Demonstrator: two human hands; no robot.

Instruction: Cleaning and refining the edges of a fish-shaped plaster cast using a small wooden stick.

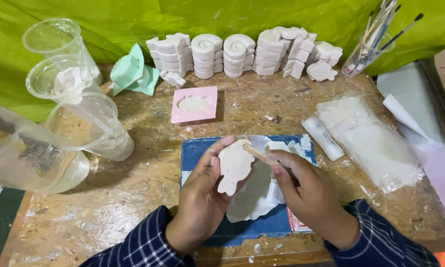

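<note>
At centre frame, my left hand grips a white plaster cast while my right hand pinches a wooden stick against it, above the blue mat.

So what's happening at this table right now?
A person holds a white plaster cast in the left hand and works its edge with a wooden stick held in the right hand, above a blue mat. Finished casts are stacked at the back, beside a pink mould and plastic cups.
</note>
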